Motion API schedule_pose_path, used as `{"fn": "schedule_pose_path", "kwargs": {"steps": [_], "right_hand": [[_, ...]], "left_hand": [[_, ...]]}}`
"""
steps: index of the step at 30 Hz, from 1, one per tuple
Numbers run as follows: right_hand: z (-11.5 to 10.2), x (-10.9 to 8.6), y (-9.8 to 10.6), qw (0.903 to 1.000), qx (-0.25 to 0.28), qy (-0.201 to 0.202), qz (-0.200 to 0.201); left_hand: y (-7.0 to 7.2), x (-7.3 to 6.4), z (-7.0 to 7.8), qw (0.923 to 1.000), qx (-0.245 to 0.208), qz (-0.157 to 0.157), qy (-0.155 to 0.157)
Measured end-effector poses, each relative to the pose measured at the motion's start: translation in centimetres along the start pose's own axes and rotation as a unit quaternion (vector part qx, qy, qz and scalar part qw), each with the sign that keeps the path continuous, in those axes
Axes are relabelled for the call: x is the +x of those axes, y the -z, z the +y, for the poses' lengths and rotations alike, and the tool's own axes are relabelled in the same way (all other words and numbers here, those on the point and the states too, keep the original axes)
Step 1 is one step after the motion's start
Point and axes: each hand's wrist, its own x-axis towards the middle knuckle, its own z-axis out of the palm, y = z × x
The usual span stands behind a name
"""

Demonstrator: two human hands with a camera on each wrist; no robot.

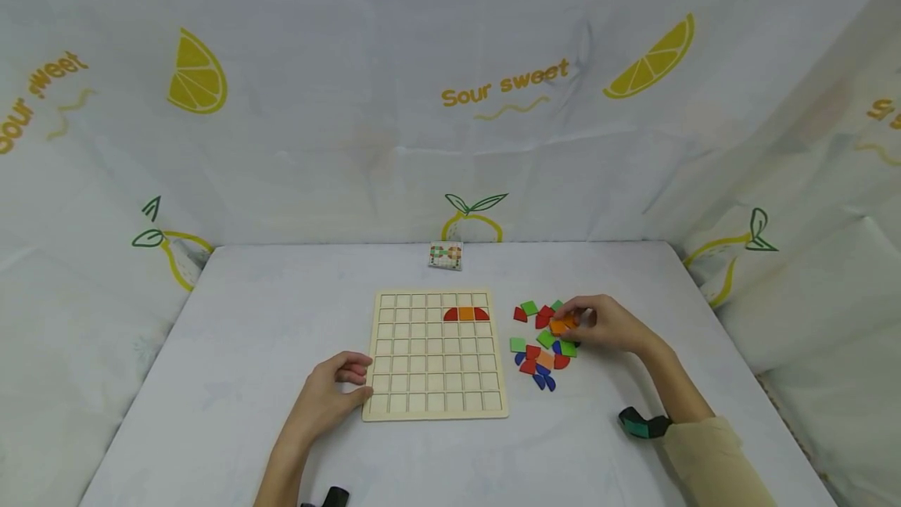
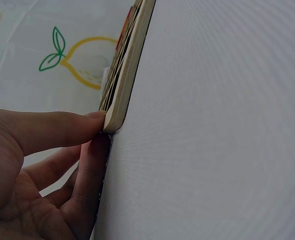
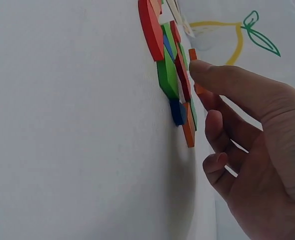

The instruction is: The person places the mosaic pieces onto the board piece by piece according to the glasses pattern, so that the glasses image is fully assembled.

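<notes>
A pale wooden grid board (image 1: 434, 366) lies flat on the table. In its upper right squares sit a red quarter-round tile (image 1: 451, 315), an orange square tile (image 1: 466, 314) and another red quarter-round tile (image 1: 482, 314). My left hand (image 1: 331, 390) holds the board's left edge, thumb near the lower corner and curled fingers farther up. Over the loose tiles to the right of the board, my right hand (image 1: 611, 325) pinches an orange tile (image 3: 192, 54) between thumb and index finger. Its other fingers are loosely curled, and part of the tile is hidden by the thumb.
Loose green, red, blue and orange tiles (image 1: 545, 361) lie in a scattered group right of the board, some overlapping. A small card with a coloured pattern (image 1: 446, 255) is at the table's back edge. White printed cloth (image 1: 338, 178) hangs behind and at the sides.
</notes>
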Motion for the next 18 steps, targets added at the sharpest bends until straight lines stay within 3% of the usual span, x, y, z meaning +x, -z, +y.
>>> {"fn": "schedule_pose_path", "kwargs": {"steps": [11,18], "right_hand": [[-3.0,1.3,-2.2,0.9988,0.032,0.029,0.025],[-5.7,3.0,-4.3,0.9976,0.052,0.046,0.010]], "left_hand": [[-0.1,0.0,-0.1,1.0000,-0.004,0.001,-0.005],[-0.1,0.0,-0.1,1.0000,-0.005,0.000,0.001]]}}
